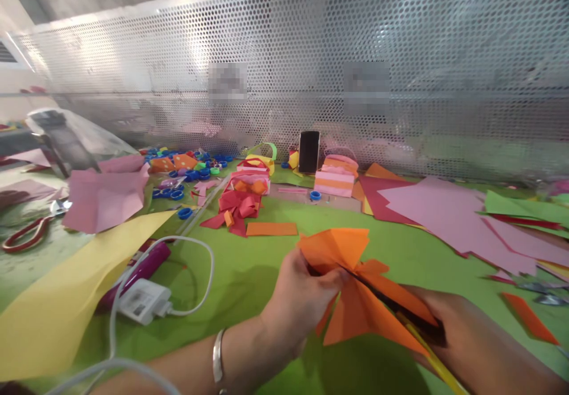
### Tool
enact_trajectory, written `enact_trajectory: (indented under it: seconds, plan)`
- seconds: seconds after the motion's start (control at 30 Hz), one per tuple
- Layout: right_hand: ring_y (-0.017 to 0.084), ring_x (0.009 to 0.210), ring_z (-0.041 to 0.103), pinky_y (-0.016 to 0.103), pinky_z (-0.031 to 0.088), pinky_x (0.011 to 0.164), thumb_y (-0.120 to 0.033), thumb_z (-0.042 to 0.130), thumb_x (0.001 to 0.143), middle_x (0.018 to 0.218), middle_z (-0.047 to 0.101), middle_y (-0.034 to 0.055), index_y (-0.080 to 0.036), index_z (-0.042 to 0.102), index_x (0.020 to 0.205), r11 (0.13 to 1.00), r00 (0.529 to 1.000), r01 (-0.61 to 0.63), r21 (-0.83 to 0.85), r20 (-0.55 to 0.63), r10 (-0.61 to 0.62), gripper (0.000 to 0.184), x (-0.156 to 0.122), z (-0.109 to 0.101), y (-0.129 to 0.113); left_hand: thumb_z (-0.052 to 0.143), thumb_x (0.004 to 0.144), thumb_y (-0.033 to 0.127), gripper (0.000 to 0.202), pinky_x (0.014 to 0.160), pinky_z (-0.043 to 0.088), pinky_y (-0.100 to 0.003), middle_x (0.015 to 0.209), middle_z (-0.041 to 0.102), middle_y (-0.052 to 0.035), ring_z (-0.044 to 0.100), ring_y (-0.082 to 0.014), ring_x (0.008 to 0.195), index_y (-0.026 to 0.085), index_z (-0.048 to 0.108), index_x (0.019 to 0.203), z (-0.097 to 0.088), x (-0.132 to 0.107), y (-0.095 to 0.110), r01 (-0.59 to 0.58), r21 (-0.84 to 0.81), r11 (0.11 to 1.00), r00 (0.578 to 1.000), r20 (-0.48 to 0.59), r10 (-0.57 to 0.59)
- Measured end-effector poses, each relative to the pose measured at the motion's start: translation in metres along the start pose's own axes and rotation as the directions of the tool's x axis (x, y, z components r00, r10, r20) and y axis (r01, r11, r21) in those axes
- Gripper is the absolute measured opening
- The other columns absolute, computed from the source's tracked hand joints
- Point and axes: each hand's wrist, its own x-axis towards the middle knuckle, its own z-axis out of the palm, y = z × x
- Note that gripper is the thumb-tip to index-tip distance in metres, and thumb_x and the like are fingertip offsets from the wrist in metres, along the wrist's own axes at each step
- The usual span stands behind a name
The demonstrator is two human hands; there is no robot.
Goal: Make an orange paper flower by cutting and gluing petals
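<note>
An orange paper bow (351, 306) with folded, spread loops is raised over the green tabletop (249, 288). My left hand (302, 294) pinches it near its gathered middle, thumb on top. On the other side, my right hand (457, 330) is closed around a long dark tool with a yellow part (438, 362), partly covered by the orange loops. The tool's narrow dark length runs along the paper towards the bow's middle; its kind cannot be made out. Most of my right fingers are hidden. Beyond the bow lie an orange paper strip (272, 229) and a red paper bow (242, 206).
A white charger (144, 300) with its cable and a purple tool (155, 261) lie left, beside yellow paper (80, 282). Pink sheets (453, 217) spread at right. A phone (309, 152) and a striped paper bag (335, 175) stand before the perforated metal panel (284, 39).
</note>
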Motion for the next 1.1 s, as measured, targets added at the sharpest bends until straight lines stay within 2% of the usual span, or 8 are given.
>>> enact_trajectory:
  seconds: [0.17,0.33,0.47,0.53,0.7,0.93,1.03,1.1]
  plan:
    - [0.030,0.092,0.073,0.030,0.058,0.079,-0.027,0.068,0.071,0.109,0.076,-0.0019,-0.031,0.077,0.103,0.998,0.999,-0.020,0.062,0.028,0.018,0.033,0.003,0.000,0.002,0.083,0.058,0.027,0.020,0.073,0.052,-0.026,0.074,0.074,-0.0039,0.066,-0.0159,0.070,0.015,0.074,0.072,-0.001,0.000,0.002,0.014,-0.006,1.000,1.000,-0.017,-0.014]
    - [0.031,0.089,0.074,0.032,0.060,0.077,-0.027,0.069,0.072,0.098,0.079,-0.0009,-0.031,0.078,0.100,0.994,0.998,0.056,0.090,-0.017,-0.054,0.030,0.006,0.003,0.004,0.082,0.058,0.027,0.017,0.073,0.051,-0.025,0.067,0.069,-0.0010,0.061,-0.0125,0.064,0.016,0.073,0.065,-0.001,0.000,0.003,-0.040,-0.021,0.999,0.999,0.012,0.041]
    - [0.033,0.083,0.074,0.034,0.061,0.070,-0.024,0.071,0.068,0.087,0.079,-0.0016,-0.032,0.080,0.090,0.997,0.999,0.026,0.079,-0.021,-0.024,0.025,0.005,0.001,0.005,0.085,0.056,0.031,0.025,0.075,0.050,-0.027,0.073,0.072,-0.0041,0.064,-0.0161,0.072,0.015,0.074,0.072,-0.003,-0.001,0.001,0.007,-0.015,1.000,1.000,0.020,-0.006]
    - [0.033,0.085,0.074,0.034,0.061,0.072,-0.028,0.071,0.069,0.090,0.079,-0.0019,-0.032,0.079,0.088,0.997,1.000,0.012,0.070,-0.003,-0.012,0.021,0.005,-0.001,0.003,0.084,0.056,0.031,0.025,0.075,0.050,-0.027,0.074,0.072,-0.0048,0.065,-0.0170,0.073,0.015,0.074,0.073,-0.003,-0.001,0.000,0.027,-0.017,0.999,1.000,0.012,-0.027]
    - [0.033,0.073,0.074,0.033,0.059,0.061,-0.040,0.069,0.068,0.079,0.079,-0.0011,-0.029,0.077,0.071,0.999,0.999,-0.033,0.039,0.011,0.033,0.014,0.003,-0.005,-0.002,0.084,0.055,0.030,0.027,0.077,0.051,-0.031,0.074,0.072,-0.0054,0.068,-0.0200,0.075,0.014,0.074,0.073,-0.003,-0.002,0.000,0.090,-0.046,0.995,0.995,-0.039,-0.092]
    - [0.034,0.088,0.073,0.033,0.058,0.068,-0.042,0.065,0.071,0.086,0.079,0.0000,-0.028,0.075,0.078,0.994,0.993,-0.100,0.038,0.064,0.098,0.019,0.003,-0.005,0.000,0.085,0.054,0.029,0.030,0.083,0.052,-0.034,0.078,0.075,-0.0075,0.070,-0.0225,0.078,0.014,0.074,0.078,-0.002,-0.002,0.000,0.103,-0.075,0.992,0.994,-0.034,-0.106]
    - [0.030,0.079,0.073,0.030,0.058,0.070,-0.036,0.067,0.072,0.086,0.078,0.0012,-0.026,0.075,0.083,0.997,0.996,-0.082,0.009,0.022,0.082,0.018,0.000,-0.005,0.006,0.082,0.055,0.024,0.027,0.080,0.052,-0.033,0.079,0.075,-0.0075,0.070,-0.0239,0.080,0.014,0.074,0.079,-0.002,-0.001,0.001,0.093,-0.054,0.994,0.993,-0.062,-0.097]
    - [0.029,0.075,0.072,0.029,0.058,0.067,-0.032,0.068,0.070,0.083,0.077,0.0006,-0.027,0.074,0.078,0.996,0.996,-0.083,-0.015,0.034,0.084,0.012,-0.002,-0.007,0.014,0.080,0.057,0.022,0.026,0.077,0.052,-0.032,0.081,0.076,-0.0073,0.070,-0.0245,0.082,0.015,0.074,0.081,-0.003,0.001,0.002,0.083,-0.030,0.996,0.992,-0.091,-0.086]
